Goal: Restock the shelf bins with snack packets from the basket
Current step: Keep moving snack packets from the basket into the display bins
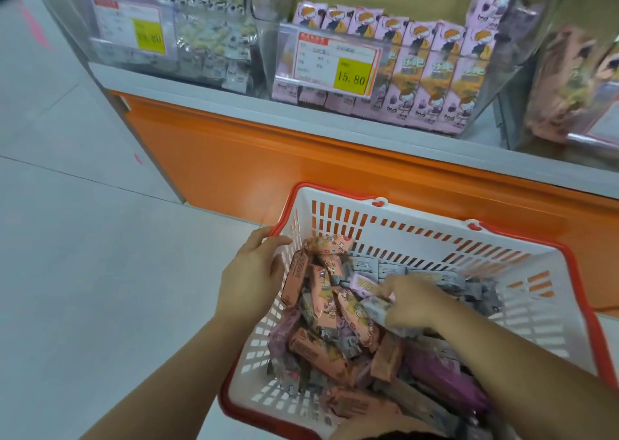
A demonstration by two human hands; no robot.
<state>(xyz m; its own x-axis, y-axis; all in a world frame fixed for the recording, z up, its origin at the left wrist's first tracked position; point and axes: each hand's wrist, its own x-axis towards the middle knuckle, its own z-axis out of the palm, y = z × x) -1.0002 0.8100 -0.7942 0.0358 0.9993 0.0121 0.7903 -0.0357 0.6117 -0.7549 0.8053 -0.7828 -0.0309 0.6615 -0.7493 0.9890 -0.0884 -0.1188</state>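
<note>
A white plastic basket with a red rim (522, 272) sits low in front of me, full of several orange, grey and purple snack packets (321, 349). My left hand (254, 272) grips the basket's left rim. My right hand (412, 305) is down inside the basket, fingers closed around a grey packet (375, 309). On the shelf above, a clear bin (495, 81) holds upright pink packets (435, 71) behind a yellow 15.80 price tag (335, 61).
A clear bin of small white-and-green packets (207, 44) stands at the left of the shelf, and a bin of peach packets (569, 81) at the right. Below runs the orange cabinet front (234, 158). Pale tiled floor (83, 238) lies to the left.
</note>
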